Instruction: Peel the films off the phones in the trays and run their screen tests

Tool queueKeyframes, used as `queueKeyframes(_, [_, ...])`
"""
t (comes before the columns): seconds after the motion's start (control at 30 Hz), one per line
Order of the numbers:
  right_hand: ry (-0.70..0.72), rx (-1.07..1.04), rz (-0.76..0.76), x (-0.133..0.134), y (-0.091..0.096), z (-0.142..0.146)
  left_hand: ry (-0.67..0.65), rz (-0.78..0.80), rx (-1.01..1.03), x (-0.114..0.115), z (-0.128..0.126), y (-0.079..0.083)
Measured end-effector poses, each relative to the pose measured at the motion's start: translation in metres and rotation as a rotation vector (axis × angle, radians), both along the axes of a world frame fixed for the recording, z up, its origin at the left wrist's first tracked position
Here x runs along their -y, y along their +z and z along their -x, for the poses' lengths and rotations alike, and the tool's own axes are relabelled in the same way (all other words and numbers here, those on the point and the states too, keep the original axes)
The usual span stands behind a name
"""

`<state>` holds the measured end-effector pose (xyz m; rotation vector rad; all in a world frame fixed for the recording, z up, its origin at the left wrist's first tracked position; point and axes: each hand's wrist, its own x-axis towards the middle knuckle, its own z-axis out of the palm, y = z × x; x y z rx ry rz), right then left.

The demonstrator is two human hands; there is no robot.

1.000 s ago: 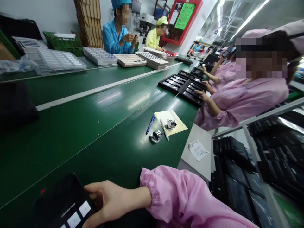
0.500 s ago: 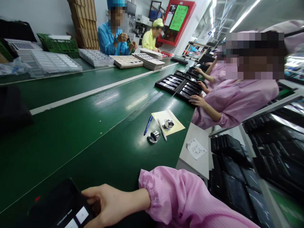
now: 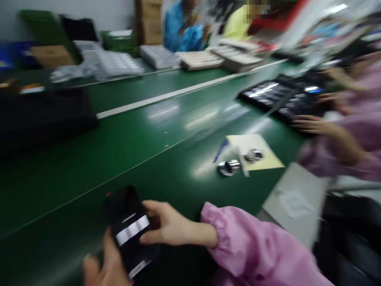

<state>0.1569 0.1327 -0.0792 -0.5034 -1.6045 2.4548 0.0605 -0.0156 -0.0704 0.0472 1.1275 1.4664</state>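
Note:
A black phone (image 3: 127,228) with white bars on its screen sits low over the green table (image 3: 89,167). My right hand (image 3: 169,227), in a pink sleeve, grips its right edge with thumb and fingers. My left hand (image 3: 105,266) comes up from the bottom edge and touches the phone's lower left side; its fingers are smeared. The whole picture is blurred by motion.
On the table lie a yellow paper (image 3: 256,153), a blue pen (image 3: 220,151) and two small metal parts (image 3: 229,167). A co-worker's hand (image 3: 309,125) rests by black trays (image 3: 276,95). Stacked trays (image 3: 196,59) and boxes stand far back. A black object (image 3: 44,115) sits at left.
The view has swung left and blurred. The phone now sits higher and more to the middle. My left hand has come into view under the phone.

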Motion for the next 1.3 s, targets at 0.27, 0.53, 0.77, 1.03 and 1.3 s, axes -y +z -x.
queueKeyframes(0.27, [0.093, 0.036, 0.070, -0.007, 0.004, -0.007, 0.150, -0.351, 0.107, 0.014, -0.004, -0.007])
queueKeyframes(0.53, [0.030, 0.114, -0.036, -0.001, 0.005, -0.007, 0.041, -0.445, 0.107, 0.021, -0.006, -0.010])
queueKeyframes(0.77, [0.180, 0.042, 0.098, -0.005, 0.006, -0.012, 0.112, -0.452, 0.165, 0.016, -0.002, -0.004])
queueKeyframes(1.03, [0.176, 0.049, 0.154, -0.003, 0.007, -0.014, 0.116, -0.423, 0.188, 0.014, 0.000, 0.000])
queueKeyframes(1.3, [0.177, 0.083, 0.117, -0.003, 0.012, -0.014, 0.108, -0.471, 0.200, 0.014, 0.000, -0.002])
